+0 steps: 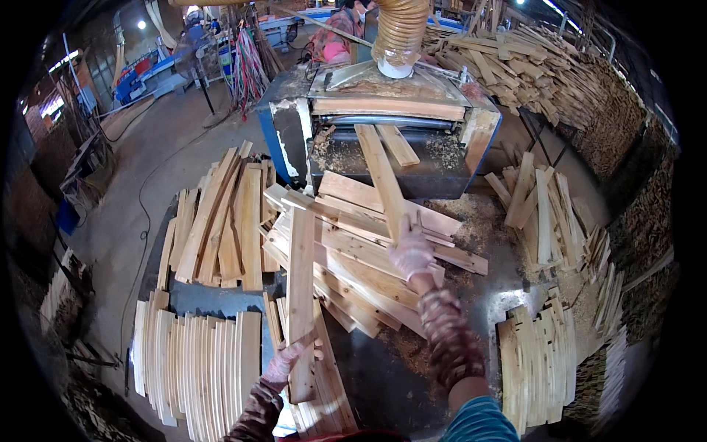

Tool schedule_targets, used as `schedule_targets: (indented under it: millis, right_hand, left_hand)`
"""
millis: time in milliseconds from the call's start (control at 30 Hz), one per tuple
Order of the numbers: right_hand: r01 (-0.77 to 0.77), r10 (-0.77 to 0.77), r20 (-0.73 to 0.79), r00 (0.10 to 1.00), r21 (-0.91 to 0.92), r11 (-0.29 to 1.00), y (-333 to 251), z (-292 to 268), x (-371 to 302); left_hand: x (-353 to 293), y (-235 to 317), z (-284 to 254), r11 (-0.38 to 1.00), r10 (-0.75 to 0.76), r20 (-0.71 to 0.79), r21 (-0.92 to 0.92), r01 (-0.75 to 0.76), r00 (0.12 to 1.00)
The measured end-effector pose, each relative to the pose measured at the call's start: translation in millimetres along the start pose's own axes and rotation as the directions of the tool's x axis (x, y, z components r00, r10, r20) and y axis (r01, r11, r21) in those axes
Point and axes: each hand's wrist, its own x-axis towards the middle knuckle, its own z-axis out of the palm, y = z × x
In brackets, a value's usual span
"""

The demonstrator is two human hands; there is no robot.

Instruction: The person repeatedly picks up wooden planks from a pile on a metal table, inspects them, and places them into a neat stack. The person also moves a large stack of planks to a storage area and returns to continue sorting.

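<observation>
My left hand (286,359), in a light glove, grips the near end of a wooden board (300,272) that points away from me over the pile. My gloved right hand (412,253) is closed around the near end of another wooden board (381,173). The far end of that board reaches onto the bed of a planer-like machine (294,140), in front of its roller. A shorter board (398,146) lies at the same opening, just to the right. Beneath both hands' boards spreads a loose pile of boards (368,283), lying crosswise.
Boards stand in stacks at left (221,221), near left (199,368) and near right (537,361). A ribbed duct (400,37) rises from the machine. Behind it is another person (339,37). A large heap of wood offcuts (530,70) fills the far right. Sawdust litters the dark tabletop (398,376).
</observation>
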Motion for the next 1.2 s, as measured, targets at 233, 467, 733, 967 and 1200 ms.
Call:
schedule_targets:
  millis: [233,467,733,967,1200]
  right_hand:
    - [-0.249,0.039,0.386,0.922,0.510,0.823,-7.2,20.8,-219.5]
    - [-0.316,-0.009,0.417,0.909,0.703,0.637,21.7,-26.0,-414.8]
    - [-0.425,-0.186,0.948,0.258,0.285,0.859,91.1,-69.5,-535.1]
    - [-0.175,-0.415,0.695,0.587,0.610,0.773,33.9,-4.2,-486.1]
    - [0.069,-0.662,0.749,0.036,0.659,0.749,18.2,29.6,-395.2]
  left_hand:
    - [-28.6,-5.7,3.2,0.993,-0.097,-0.063,0.058,0.100,0.993]
    - [-49.3,-22.9,-15.2,0.991,0.047,-0.218,0.130,-0.019,0.975]
    - [-137.3,-70.0,-100.3,0.780,0.262,-0.555,0.604,0.166,0.789]
    - [-214.4,-144.1,-162.0,0.206,0.618,-0.522,0.829,0.520,0.587]
    - [-175.7,-129.4,-161.5,0.056,0.580,-0.554,0.759,0.649,0.597]
